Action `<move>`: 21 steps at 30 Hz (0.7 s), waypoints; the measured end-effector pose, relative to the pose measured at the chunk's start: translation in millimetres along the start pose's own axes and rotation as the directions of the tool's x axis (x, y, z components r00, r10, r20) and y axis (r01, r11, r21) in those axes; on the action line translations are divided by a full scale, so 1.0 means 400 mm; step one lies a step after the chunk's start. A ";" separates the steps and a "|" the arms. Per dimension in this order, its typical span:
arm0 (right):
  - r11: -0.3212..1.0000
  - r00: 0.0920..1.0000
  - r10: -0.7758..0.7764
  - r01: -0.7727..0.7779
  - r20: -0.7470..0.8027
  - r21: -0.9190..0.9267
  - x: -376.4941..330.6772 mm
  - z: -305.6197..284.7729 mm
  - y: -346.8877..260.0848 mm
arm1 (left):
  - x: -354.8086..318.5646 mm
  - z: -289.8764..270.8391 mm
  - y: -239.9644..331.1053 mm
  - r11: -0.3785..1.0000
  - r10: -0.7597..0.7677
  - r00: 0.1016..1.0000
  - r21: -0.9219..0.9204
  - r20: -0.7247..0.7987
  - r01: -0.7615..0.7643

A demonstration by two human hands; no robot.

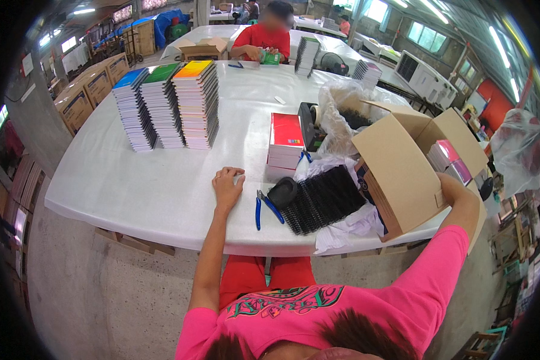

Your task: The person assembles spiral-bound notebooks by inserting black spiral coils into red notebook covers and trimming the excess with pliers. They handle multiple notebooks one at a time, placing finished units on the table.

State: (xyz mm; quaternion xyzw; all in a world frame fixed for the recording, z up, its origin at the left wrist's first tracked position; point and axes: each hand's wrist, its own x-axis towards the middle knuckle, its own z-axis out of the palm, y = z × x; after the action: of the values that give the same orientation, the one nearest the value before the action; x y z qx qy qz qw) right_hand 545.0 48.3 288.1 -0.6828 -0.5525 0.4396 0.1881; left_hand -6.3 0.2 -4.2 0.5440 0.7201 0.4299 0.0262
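My left hand (228, 185) rests on the white-covered table (162, 192), thumb apart from the loosely bent fingers, with nothing in it. Close by lie blue-handled cutting pliers (267, 210). My right forearm (459, 201) reaches into an open cardboard box (396, 174); its flap hides my right hand and whatever it touches. Pink and red booklets (449, 161) show inside that box. Between my arms, black binding coils (324, 198) lie on crumpled white paper, with a small black dish (282, 192) at their left end. Behind them sits a stack of red-covered booklets (287, 141).
Tall stacks of blue (135, 111), green (163, 107) and orange (197, 105) spiral notebooks stand far left. A clear plastic bag (342, 114) holds more black coils. Across the table, a person in red (269, 45) handles a green notebook (270, 57). Cartons (93, 90) line the left side.
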 end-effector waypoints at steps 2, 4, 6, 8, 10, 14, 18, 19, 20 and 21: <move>1.000 1.000 -0.002 0.002 0.000 -0.008 -0.025 0.017 -0.021 | 0.000 0.000 0.001 1.000 -0.003 1.000 -0.009 0.002 0.003; 1.000 1.000 -0.003 0.003 -0.001 -0.015 -0.039 0.026 -0.033 | 0.001 0.001 0.000 1.000 -0.002 1.000 -0.012 0.001 0.002; 1.000 1.000 -0.003 0.003 -0.001 -0.009 -0.036 0.028 -0.037 | 0.002 0.004 -0.002 1.000 0.003 1.000 -0.007 -0.002 -0.003; 1.000 1.000 -0.001 0.001 -0.002 -0.006 -0.027 0.026 -0.035 | 0.000 0.006 0.001 1.000 0.002 1.000 -0.003 -0.003 -0.002; 1.000 1.000 -0.001 0.001 0.003 0.003 -0.019 0.031 -0.038 | -0.002 0.007 0.003 1.000 0.012 1.000 0.004 -0.016 -0.012; 1.000 1.000 -0.016 0.016 0.013 -0.005 -0.003 0.033 -0.053 | -0.004 0.007 0.003 1.000 0.031 0.999 0.007 -0.035 -0.030; 0.998 0.999 -0.039 0.040 0.026 -0.041 0.011 0.032 -0.067 | -0.004 0.013 0.007 1.000 0.029 0.999 -0.007 -0.031 -0.029; 0.997 0.998 -0.052 0.054 0.035 -0.051 0.023 0.032 -0.070 | -0.004 0.011 0.001 1.000 0.029 0.999 -0.004 -0.030 -0.029; 0.995 0.997 -0.066 0.069 0.047 -0.069 0.042 0.032 -0.074 | -0.006 0.008 -0.007 1.000 0.027 0.999 0.000 -0.028 -0.027; 0.990 0.994 -0.092 0.098 0.064 -0.099 0.069 0.031 -0.082 | -0.010 0.002 -0.018 1.000 0.022 0.999 0.007 -0.027 -0.022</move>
State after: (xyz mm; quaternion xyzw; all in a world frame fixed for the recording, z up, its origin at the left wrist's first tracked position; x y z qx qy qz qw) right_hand 515.7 81.5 294.8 -0.6512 -0.6114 0.4212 0.1572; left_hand -9.6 -2.8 -11.2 0.5461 0.7157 0.4352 0.0097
